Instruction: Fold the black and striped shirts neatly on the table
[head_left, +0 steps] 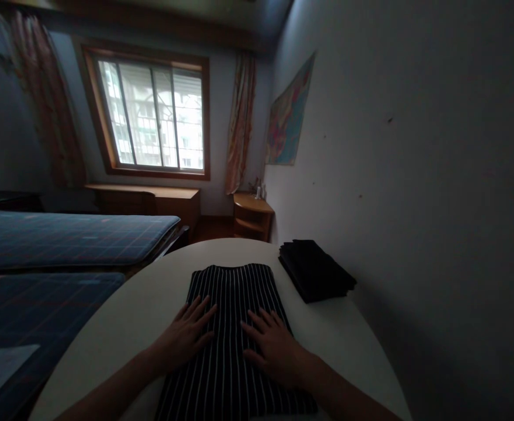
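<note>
Striped cloth (233, 333) lies along the surface (120, 327), pressed flat under both open hands, left hand (185, 338) and right hand (273, 349), neither gripping. Smoothing looks in hand; a fold probably comes next, needing pinched edges.

A black garment with thin white pinstripes (234, 327) lies on a white round table (151, 304) — beside it, a plain black folded stack (316, 270). Blue plaid covers dress 2 beds (72, 237). Peach-and-pink patterned curtains (240, 123) flank a brown-framed window (151, 114); a multicoloured map (288, 117) hangs on the pale grey wall (414, 175).
</note>
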Tool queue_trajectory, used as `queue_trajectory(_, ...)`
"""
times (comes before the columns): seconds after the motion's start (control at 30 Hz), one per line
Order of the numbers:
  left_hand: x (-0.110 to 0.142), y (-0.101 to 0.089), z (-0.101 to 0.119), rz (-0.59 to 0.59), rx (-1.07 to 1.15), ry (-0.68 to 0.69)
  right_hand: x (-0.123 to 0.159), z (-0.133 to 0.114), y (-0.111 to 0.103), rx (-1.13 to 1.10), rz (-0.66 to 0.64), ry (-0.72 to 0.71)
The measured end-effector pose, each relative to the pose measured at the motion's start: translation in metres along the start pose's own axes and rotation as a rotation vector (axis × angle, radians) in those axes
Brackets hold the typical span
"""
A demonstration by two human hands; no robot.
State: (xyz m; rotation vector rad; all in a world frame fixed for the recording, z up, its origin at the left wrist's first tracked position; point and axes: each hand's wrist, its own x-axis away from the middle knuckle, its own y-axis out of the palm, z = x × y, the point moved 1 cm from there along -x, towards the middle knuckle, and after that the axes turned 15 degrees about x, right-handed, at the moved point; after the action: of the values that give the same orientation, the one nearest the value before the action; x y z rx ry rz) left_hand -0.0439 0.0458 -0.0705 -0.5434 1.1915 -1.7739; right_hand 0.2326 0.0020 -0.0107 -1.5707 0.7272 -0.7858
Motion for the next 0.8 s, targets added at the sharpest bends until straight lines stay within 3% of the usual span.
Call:
queue_trajectory(0.07, 0.004, -0.006, 0.007, 0.051, -0.013, 0.024, 0.008, -0.009, 0.0, 0.001, 0.061, -0.01)
queue_trajectory(0.13, 0.012, -0.011, 0.02, 0.052, 0.021, 0.075, 0.017, -0.019, 0.001, -0.046, 0.093, -0.113)
queue_trajectory(0.23, 0.033, -0.01, 0.047, -0.041, 0.117, 0.136, 0.026, -0.03, 0.01, -0.11, 0.051, -0.246)
queue_trajectory(0.37, 0.054, 0.003, 0.071, -0.197, 0.137, 0.167, 0.027, -0.034, 0.021, -0.115, 0.004, -0.251)
queue_trajectory(0.53, 0.058, 0.01, 0.073, -0.149, 0.052, 0.126, 0.032, -0.029, 0.015, -0.124, 0.026, -0.191)
queue_trajectory(0.67, 0.056, 0.024, 0.071, -0.188, -0.001, 0.32, 0.041, -0.017, 0.013, -0.056, 0.01, -0.117)
queue_trajectory(0.8, 0.056, 0.038, 0.067, -0.241, -0.083, 0.45, 0.048, -0.007, 0.021, 0.008, 0.077, -0.273)
